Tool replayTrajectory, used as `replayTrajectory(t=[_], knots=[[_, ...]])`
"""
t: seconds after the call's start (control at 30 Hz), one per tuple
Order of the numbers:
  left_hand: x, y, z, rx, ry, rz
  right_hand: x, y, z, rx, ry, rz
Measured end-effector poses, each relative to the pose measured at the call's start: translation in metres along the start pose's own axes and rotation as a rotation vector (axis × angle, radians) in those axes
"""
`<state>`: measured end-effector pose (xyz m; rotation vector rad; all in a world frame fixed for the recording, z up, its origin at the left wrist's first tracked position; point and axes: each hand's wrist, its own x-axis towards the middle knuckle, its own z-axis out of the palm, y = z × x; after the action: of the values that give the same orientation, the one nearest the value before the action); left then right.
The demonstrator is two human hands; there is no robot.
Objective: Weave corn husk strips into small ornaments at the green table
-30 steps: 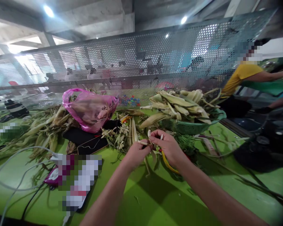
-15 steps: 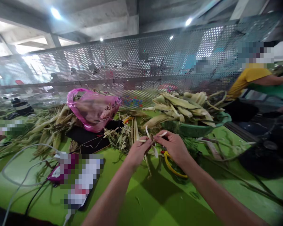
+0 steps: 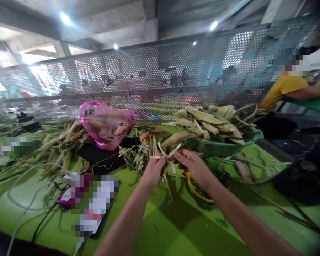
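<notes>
Pale strips of corn husk (image 3: 173,152) cross between my two hands above the green table. My left hand (image 3: 156,170) pinches them where they meet, and one strip end sticks out to its left. Thumb and fingers of my right hand (image 3: 191,164) are closed at the right side of the same strips; the exact grip is partly hidden. Thin strip tails hang below my left fingers. Just behind lies a bunch of small pale husk pieces (image 3: 140,158). A yellow ring-shaped cord (image 3: 193,190) is under my right wrist.
A green basin (image 3: 218,146) heaped with corn husks (image 3: 210,122) stands back right. Back left are a pink plastic bag (image 3: 109,124) and more husks (image 3: 61,140). A phone (image 3: 98,206), purple power strip (image 3: 66,199) and cables lie front left. A person in a yellow shirt (image 3: 285,90) sits at right.
The strip end that stuck out from my right fingers no longer shows there. A strip now slants up from the crossing beside my right fingertips. Both hands stay close together; the view has shifted slightly.
</notes>
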<state>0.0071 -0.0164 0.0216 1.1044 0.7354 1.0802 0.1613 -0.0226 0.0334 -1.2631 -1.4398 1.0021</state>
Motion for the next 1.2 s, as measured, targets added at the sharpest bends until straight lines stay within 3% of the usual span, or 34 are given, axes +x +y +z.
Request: replayTrajectory(t=[0.17,0.37,0.67,0.8,0.97,1.07,1.2], knots=[[0.001,0.0,-0.002,-0.1,0.078,-0.019,-0.007,-0.005,0.013,-0.058,-0.171,-0.027],[-0.001,-0.001,-0.003,-0.143,0.015,0.008,-0.007,-0.005,0.01,-0.072,-0.142,-0.072],[-0.001,0.006,-0.001,-0.227,0.134,-0.039,-0.007,-0.005,0.008,-0.056,-0.14,-0.046],[0.0,0.01,-0.007,-0.079,0.069,-0.014,-0.005,-0.007,0.004,-0.076,-0.101,-0.059],[0.0,0.007,-0.006,0.184,-0.051,0.004,-0.004,-0.015,-0.002,0.183,-0.087,-0.005],[0.0,0.003,-0.001,0.248,-0.142,0.053,-0.006,-0.017,-0.004,0.151,-0.063,0.033],[-0.001,-0.001,0.001,0.306,-0.175,0.077,-0.005,-0.015,-0.005,0.057,-0.04,0.079]])
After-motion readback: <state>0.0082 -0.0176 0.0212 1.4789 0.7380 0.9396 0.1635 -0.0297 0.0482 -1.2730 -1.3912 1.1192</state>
